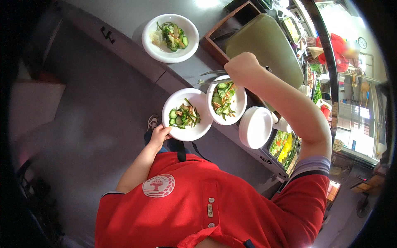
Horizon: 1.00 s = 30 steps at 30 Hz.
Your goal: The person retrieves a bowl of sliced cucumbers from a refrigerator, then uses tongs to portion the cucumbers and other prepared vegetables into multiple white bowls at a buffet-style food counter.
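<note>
My left hand point(159, 136) grips the near rim of a white bowl point(203, 124) holding cucumber slices, broccoli and green stems with light brown pieces. My right hand point(243, 68) is closed around metal tongs point(215, 81), whose two arms are apart and point left. Only a small pale scrap shows at one tip. Beneath the tongs, a second white bowl point(240, 104) holds a similar vegetable mix, its rim meeting or overlapping that of the held bowl. Farther up on the counter stands a third white bowl point(170, 59) with cucumber, broccoli and translucent pale pieces.
A stack of white bowls point(256, 127) stands at the counter's front edge. Beyond my right hand lies a large olive-coloured tray point(266, 43) beside a wooden frame point(214, 51). Cut vegetables fill containers point(283, 147) at right. Behind the glass is a person in red point(336, 51).
</note>
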Available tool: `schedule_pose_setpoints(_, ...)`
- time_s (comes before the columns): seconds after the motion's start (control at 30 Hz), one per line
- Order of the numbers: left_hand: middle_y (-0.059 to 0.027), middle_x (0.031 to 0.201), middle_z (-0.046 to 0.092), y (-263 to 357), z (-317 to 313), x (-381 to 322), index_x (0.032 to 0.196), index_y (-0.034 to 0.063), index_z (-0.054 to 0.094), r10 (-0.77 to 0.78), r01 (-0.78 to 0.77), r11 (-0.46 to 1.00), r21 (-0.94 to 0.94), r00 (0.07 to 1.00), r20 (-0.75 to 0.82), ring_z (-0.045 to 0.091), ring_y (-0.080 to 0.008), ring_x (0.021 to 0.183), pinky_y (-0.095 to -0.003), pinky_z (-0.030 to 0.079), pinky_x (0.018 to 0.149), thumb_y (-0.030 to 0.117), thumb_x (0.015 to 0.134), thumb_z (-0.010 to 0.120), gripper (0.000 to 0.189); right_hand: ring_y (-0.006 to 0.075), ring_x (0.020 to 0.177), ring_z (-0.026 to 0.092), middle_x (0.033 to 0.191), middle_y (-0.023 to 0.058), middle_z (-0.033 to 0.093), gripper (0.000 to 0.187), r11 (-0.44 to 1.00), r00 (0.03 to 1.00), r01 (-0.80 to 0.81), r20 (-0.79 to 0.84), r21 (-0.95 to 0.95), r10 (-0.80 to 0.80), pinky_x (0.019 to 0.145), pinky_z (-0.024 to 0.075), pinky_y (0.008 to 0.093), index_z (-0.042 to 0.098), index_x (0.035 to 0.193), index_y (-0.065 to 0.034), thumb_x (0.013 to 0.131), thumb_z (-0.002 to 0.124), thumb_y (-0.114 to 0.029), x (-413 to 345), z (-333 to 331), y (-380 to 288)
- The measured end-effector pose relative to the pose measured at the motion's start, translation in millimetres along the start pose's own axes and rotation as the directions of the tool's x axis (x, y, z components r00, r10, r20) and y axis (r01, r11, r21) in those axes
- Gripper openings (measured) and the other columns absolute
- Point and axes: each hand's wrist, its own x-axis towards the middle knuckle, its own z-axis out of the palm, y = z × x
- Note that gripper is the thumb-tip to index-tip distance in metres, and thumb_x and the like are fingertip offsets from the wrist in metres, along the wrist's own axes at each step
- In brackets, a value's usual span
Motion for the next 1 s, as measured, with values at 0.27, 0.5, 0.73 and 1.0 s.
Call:
schedule_pose_setpoints(0.27, -0.0078, 0.101, 0.065, -16, -4, 12, 0.111, 0.0018, 0.059, 0.016, -0.015, 0.998, -0.055, 1.000, 0.027, 0.064, -0.0157, 0.088, -0.0305, 0.054, 0.076, 0.017, 0.090, 0.059, 0.026, 0.0237, 0.075, 0.070, 0.076, 0.0060, 0.070, 0.012, 1.000, 1.000, 0.008, 0.021, -0.016, -0.007, 0.058, 0.0533, 0.0354, 0.073, 0.080, -0.0091, 0.072, 0.070, -0.017, 10, 20, -10)
schedule_pose_setpoints(0.5, -0.0068, 0.099, 0.065, -14, -5, 12, 0.109, 0.0026, 0.060, 0.013, -0.012, 0.999, -0.036, 1.000, 0.016, 0.065, -0.0148, 0.085, -0.0297, 0.054, 0.075, 0.018, 0.089, 0.060, 0.025, 0.0268, 0.083, 0.068, 0.084, 0.0077, 0.069, 0.016, 0.969, 0.996, -0.069, -0.036, 0.237, 0.080, 0.066, 0.0539, 0.0387, 0.071, 0.087, -0.0132, 0.078, 0.064, -0.023, -20, 16, 34)
schedule_pose_setpoints(0.73, -0.0076, 0.102, 0.065, -12, -7, 9, 0.110, 0.0030, 0.059, 0.013, -0.012, 0.999, -0.045, 1.000, 0.019, 0.064, -0.0163, 0.090, -0.0330, 0.054, 0.077, 0.018, 0.089, 0.059, 0.026, 0.0309, 0.087, 0.064, 0.088, 0.0115, 0.067, 0.032, 0.883, 0.929, -0.053, -0.301, 0.465, 0.214, 0.073, 0.0498, 0.0418, 0.064, 0.102, -0.0112, 0.078, 0.064, -0.032, -38, 1, 60)
schedule_pose_setpoints(1.0, -0.0054, 0.105, 0.063, -2, -9, 5, 0.112, 0.0070, 0.059, 0.001, 0.000, 1.000, -0.024, 1.000, 0.008, 0.061, -0.0160, 0.095, -0.0337, 0.053, 0.076, 0.017, 0.088, 0.059, 0.025, 0.0303, 0.085, 0.066, 0.087, 0.0126, 0.068, 0.036, 0.805, 0.929, -0.109, -0.229, 0.583, 0.292, 0.072, 0.0520, 0.0418, 0.062, 0.098, -0.0078, 0.077, 0.067, -0.036, 6, 10, 28)
